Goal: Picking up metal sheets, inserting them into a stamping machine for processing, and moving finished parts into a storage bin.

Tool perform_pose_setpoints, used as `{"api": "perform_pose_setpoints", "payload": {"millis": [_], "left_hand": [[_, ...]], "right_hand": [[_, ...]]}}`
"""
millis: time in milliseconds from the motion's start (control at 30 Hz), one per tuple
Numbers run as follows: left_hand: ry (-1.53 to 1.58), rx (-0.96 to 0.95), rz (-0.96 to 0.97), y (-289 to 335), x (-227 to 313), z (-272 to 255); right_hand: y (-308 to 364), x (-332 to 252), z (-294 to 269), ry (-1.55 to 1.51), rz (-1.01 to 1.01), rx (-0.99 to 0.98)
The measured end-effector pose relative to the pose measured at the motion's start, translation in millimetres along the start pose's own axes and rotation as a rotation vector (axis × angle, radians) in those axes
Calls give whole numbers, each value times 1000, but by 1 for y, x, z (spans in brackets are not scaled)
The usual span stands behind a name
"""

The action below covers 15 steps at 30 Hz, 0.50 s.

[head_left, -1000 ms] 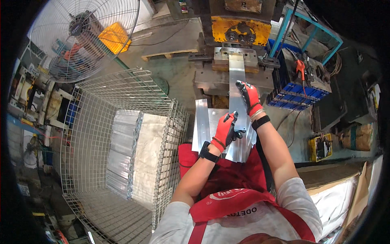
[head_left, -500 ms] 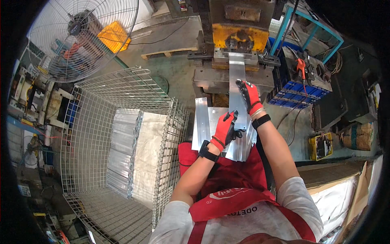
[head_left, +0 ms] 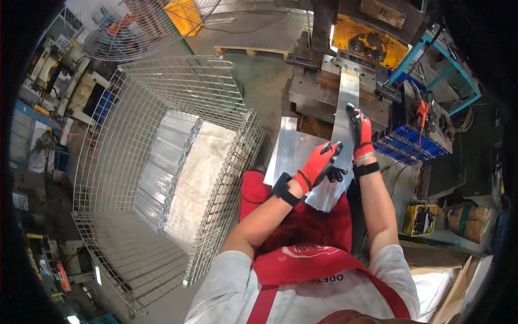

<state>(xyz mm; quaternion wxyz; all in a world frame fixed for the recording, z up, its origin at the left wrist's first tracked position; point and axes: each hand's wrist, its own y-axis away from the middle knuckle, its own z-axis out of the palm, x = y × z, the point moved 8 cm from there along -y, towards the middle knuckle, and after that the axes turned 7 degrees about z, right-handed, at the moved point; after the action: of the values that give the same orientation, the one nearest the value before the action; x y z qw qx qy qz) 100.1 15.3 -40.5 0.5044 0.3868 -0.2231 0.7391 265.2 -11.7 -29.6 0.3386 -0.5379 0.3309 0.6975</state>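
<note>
A long flat metal strip (head_left: 347,96) slants away from me, its far end resting in the die of a press (head_left: 372,46). My right hand (head_left: 361,129), in a red and black glove, is closed on the strip's right edge about midway along. Nearer to me, my left hand (head_left: 318,166), gloved the same way, grips the strip's near part from the left, some fingertips hidden beneath or behind it. Below both hands several more metal strips (head_left: 306,148) lie stacked over my lap, and one narrow strip (head_left: 287,135) sits at the pile's left side.
A wire mesh cage (head_left: 245,156) at left holds stacked metal strips (head_left: 162,156) and a pale sheet (head_left: 202,173). Beyond it stand a large fan (head_left: 135,32) and a pallet (head_left: 259,46). To the right are a blue crate (head_left: 410,146) with tools and a yellow basket (head_left: 421,220).
The view has turned, so the press and strip now sit further right in the picture. Both hands stay on the strip, which keeps its far end in the press.
</note>
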Motion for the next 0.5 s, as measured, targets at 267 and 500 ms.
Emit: {"api": "perform_pose_setpoints", "payload": {"millis": [267, 500], "left_hand": [[63, -33, -94, 25, 18, 25], [-115, -352, -203, 107, 28, 31]], "right_hand": [[5, 9, -7, -194, 4, -37], [133, -8, 32, -306, 188, -153]]}}
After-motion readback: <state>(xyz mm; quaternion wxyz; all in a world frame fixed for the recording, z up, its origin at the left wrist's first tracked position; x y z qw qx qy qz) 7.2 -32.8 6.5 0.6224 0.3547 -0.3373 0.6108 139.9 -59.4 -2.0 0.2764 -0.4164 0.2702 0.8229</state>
